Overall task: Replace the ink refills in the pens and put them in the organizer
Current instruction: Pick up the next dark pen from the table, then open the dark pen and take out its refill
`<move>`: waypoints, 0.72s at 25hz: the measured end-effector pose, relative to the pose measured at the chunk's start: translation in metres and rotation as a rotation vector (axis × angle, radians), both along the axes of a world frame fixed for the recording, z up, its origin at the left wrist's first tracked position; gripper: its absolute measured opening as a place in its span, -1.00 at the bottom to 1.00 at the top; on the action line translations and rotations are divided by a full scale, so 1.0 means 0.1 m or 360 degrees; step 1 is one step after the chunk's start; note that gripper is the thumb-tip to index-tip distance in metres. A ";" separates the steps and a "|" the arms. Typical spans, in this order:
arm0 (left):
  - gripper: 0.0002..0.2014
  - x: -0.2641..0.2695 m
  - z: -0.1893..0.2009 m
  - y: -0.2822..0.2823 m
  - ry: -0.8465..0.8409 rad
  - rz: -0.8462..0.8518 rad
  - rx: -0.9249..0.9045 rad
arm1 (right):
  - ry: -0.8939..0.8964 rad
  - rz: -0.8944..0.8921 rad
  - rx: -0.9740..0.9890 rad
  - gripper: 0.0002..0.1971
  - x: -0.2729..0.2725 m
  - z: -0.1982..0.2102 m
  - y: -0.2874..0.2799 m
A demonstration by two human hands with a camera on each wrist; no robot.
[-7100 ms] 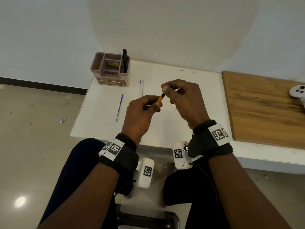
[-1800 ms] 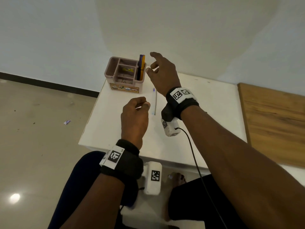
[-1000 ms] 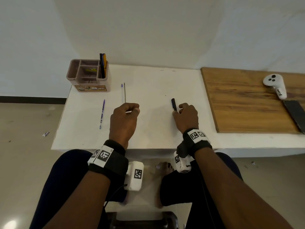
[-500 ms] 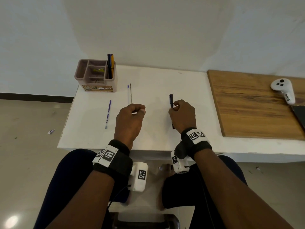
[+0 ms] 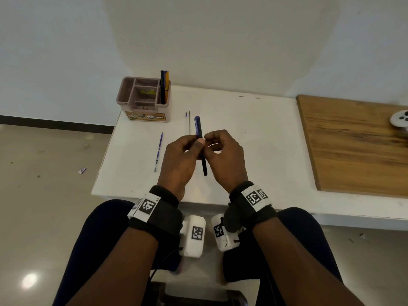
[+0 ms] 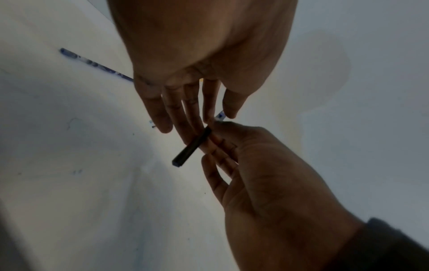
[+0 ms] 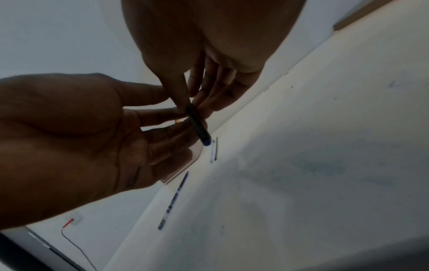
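**Dark blue pen up off the table, both hands on it**

Dark blue pen held above the white table, between the two hands, near end pointing back toward the person. Pinched at mid-barrel by the left hand, thumb pressed on top, fingers curled beneath. Gripped from the other side by the right hand, fingertips closed on the barrel right beside the left thumb. Both ends poking clear of the grip.

Light, stiff and smooth by the look of it, so likely to roll or slip between fingertips if twisted hard. Probably best taken with one hand firm on each half, either side of the joint, and turned in opposite directions; exact seam not made out here. From the left wrist view, only a dark stub of barrel seen past the fingers.

Waiting on the table beyond the hands: two thin refills side by side. To the left of them, a slim blue refill lying alone. At the far left corner, the pink organizer, with a dark pen and an orange pen standing in its right compartment. Off to the right, a wooden board with a white controller at its edge.
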State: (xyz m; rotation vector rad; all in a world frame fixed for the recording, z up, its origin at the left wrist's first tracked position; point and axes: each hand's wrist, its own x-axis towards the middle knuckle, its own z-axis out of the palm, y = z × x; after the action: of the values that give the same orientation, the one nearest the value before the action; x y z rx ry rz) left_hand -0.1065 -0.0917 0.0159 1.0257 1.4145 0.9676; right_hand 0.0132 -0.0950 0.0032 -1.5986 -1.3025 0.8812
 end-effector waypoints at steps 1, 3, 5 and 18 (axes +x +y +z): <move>-0.78 -0.03 0.00 0.02 -0.0028 0.0025 0.0003 | 0.0016 0.0028 0.0023 -0.85 -0.03 0.01 0.00; -0.79 -0.07 0.01 0.04 -0.0072 0.0032 0.0013 | 0.0070 0.0008 0.0060 -0.80 -0.02 0.05 0.01; -0.79 -0.07 0.04 0.05 -0.0120 -0.0023 0.0003 | 0.0196 -0.0099 0.0026 -0.81 0.02 0.13 0.05; -0.72 0.12 0.11 -0.09 -0.0137 -0.0076 0.0056 | 0.0422 -0.0126 -0.0083 -0.75 0.15 0.26 0.09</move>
State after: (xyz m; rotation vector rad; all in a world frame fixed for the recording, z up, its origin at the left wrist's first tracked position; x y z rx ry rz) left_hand -0.0945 -0.1005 0.0266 1.0275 1.3011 0.9934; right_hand 0.0279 -0.0855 0.0297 -1.5038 -1.0318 1.0452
